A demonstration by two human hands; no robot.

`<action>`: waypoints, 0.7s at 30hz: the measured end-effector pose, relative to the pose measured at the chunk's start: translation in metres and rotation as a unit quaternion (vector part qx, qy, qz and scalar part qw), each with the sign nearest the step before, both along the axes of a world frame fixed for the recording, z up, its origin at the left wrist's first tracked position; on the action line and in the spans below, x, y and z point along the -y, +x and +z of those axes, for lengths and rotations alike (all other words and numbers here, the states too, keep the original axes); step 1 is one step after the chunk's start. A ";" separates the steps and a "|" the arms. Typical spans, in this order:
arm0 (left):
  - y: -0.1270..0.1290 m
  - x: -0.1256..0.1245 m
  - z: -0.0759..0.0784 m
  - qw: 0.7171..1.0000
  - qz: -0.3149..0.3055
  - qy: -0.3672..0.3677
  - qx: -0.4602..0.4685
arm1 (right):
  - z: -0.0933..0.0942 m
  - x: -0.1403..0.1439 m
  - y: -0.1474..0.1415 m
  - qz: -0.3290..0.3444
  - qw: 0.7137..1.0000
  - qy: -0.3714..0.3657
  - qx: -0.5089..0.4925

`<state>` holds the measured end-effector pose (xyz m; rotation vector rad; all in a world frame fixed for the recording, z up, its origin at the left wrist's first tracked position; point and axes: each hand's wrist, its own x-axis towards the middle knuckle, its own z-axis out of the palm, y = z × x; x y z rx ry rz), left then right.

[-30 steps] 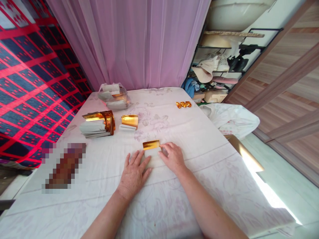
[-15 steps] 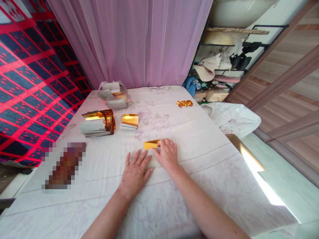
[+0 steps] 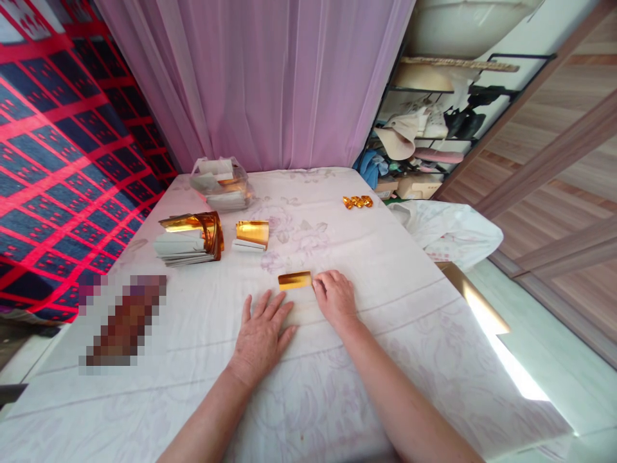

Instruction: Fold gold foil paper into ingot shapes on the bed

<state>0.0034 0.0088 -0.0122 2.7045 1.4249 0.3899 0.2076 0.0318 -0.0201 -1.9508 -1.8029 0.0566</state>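
A narrow strip of shiny gold foil paper lies on the tablecloth in front of my hands. My right hand is just off the strip's right end, fingers curled and pressed together; nothing shows in them. Below the strip my left hand rests flat on the cloth, palm down with fingers spread, holding nothing. A small stack of gold foil paper sheets with pale backs sits farther up. To its left is a thicker bent stack of the same sheets.
Several folded gold foil pieces stand in a row near the far right corner of the table. A clear plastic bag with more sheets is at the far left. Right of the table are a shelf rack and a white plastic bag.
My right hand has slid right, off the gold strip, uncovering its right end. The strip and my left hand have stayed in place.
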 end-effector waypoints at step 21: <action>0.000 0.001 -0.005 0.999 0.002 0.038 0.016 | -0.007 0.004 0.005 0.069 0.995 0.058 -0.052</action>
